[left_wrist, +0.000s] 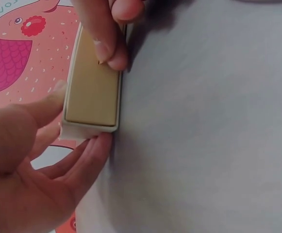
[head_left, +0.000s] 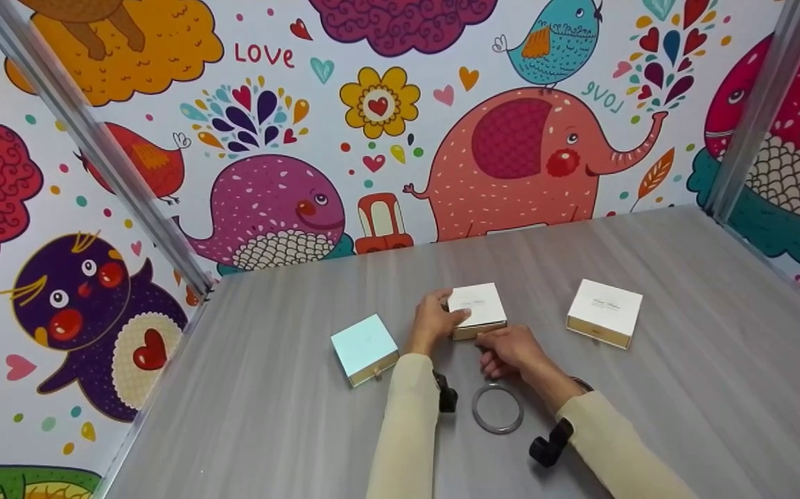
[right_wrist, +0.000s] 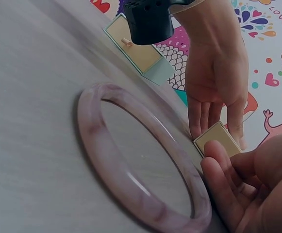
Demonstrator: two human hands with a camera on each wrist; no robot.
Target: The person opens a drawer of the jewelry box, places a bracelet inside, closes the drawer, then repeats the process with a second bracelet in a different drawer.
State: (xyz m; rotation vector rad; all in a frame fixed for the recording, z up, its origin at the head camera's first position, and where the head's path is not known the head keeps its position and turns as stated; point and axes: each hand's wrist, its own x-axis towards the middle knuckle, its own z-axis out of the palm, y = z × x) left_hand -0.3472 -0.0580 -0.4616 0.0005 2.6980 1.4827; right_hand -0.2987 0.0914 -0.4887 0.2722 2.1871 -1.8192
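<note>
A small white drawer box with a gold-coloured drawer front lies on the table in front of me. My left hand grips its sleeve from the left, thumb on the top and other fingers along the side. At the near face, the thumb and forefinger of my right hand pinch at the middle of the drawer front, where a pull tab is mostly hidden by the fingertips. The drawer front sits flush in the sleeve. Just below my right hand, a greyish-purple marbled bangle lies flat on the table.
To the left stands a light-blue drawer box with a small pull tab on its gold front. A second white box is at the right. Behind the grey wood-grain table rises a cartoon-printed wall, with metal posts at both corners.
</note>
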